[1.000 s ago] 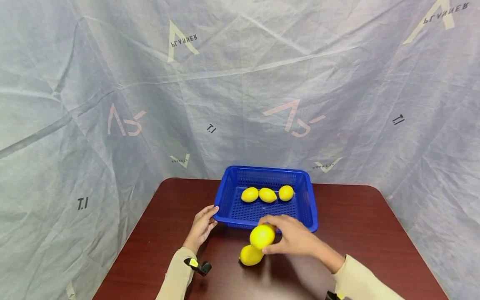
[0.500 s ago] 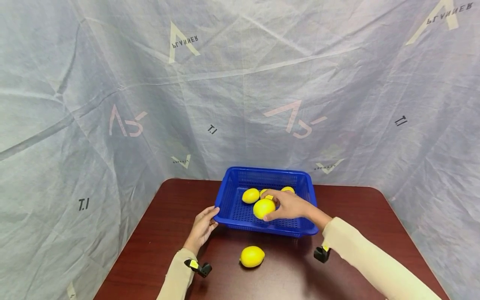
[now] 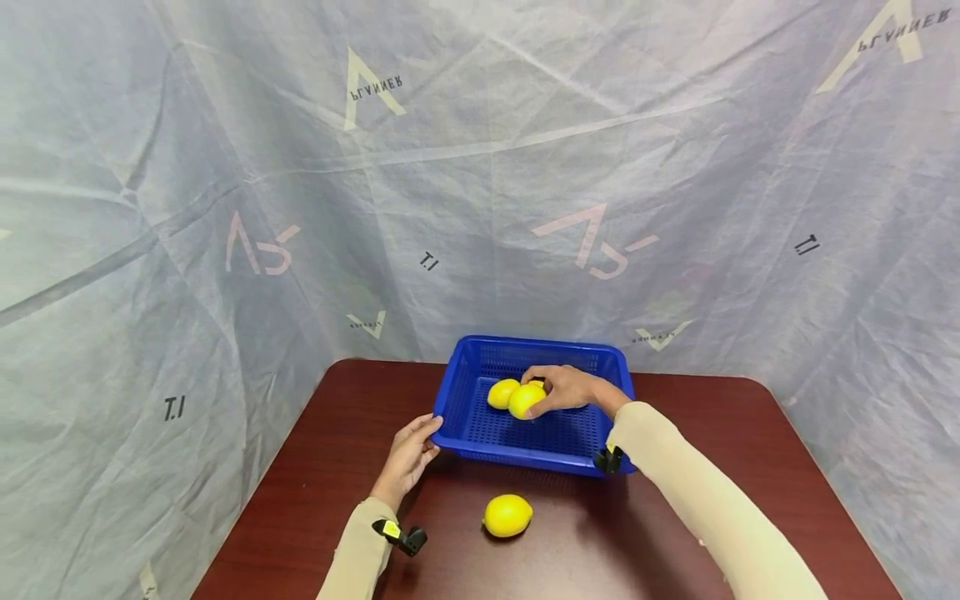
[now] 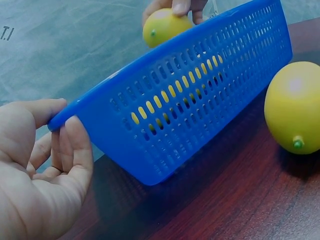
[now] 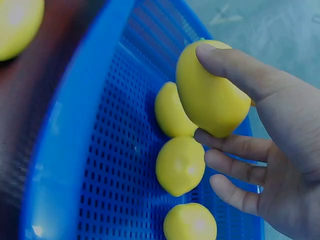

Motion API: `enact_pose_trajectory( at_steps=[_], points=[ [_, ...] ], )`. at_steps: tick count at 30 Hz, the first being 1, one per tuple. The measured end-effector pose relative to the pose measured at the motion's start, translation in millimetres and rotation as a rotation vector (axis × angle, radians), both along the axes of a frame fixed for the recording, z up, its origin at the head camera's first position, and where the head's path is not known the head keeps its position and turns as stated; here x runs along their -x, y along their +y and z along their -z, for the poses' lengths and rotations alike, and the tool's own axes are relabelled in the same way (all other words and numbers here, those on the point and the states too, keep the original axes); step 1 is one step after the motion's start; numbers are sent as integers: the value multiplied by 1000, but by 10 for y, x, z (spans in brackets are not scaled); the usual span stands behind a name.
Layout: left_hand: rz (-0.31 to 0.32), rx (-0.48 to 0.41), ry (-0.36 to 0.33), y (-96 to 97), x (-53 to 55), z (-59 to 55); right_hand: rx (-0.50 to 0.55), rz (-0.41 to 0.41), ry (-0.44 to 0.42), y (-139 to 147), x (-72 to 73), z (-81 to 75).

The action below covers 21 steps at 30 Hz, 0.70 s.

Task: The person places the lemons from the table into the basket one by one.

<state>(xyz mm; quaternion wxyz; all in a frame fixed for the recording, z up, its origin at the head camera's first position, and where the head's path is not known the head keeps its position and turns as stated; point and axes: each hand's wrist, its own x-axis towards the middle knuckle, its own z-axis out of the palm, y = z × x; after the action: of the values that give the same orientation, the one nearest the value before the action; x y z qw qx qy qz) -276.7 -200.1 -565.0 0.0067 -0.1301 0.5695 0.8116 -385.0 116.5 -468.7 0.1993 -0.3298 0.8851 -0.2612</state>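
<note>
A blue plastic basket [image 3: 525, 457] with slotted walls stands at the back of the table. My left hand [image 3: 407, 457] pinches its near left corner by the rim, thumb above and fingers below, as the left wrist view shows. Over the basket, my right hand [image 3: 566, 388] holds a lemon [image 5: 210, 92] between thumb and fingers. Three more lemons lie in a row on the basket floor, among them a middle lemon [image 5: 181, 165] and an end lemon [image 5: 190, 222]. On the table in front of the basket lies another lemon [image 3: 507, 516].
The dark red wooden table [image 3: 315, 500] reaches back to a grey fabric sheet [image 3: 480, 208] with printed letters, which hangs behind and at both sides. A small black camera [image 3: 408, 540] is strapped to the left sleeve, another camera [image 3: 609, 458] to the right.
My right hand has carried its lemon from above the table, over the basket's near rim, and farther back inside. The left hand keeps its grip on the corner.
</note>
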Motion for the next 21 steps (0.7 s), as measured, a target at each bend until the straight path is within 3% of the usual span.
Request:
enact_pose_trajectory(
  at_steps=[5,12,21],
  points=[
    [3,12,4,-5,-2,3,-38,41,-71,-73,107,33],
    [18,11,15,-22,23,22,-126,71,-72,-170,188,92],
    [12,12,12,-16,24,36,-168,114,-194,-273,232,205]
  ],
)
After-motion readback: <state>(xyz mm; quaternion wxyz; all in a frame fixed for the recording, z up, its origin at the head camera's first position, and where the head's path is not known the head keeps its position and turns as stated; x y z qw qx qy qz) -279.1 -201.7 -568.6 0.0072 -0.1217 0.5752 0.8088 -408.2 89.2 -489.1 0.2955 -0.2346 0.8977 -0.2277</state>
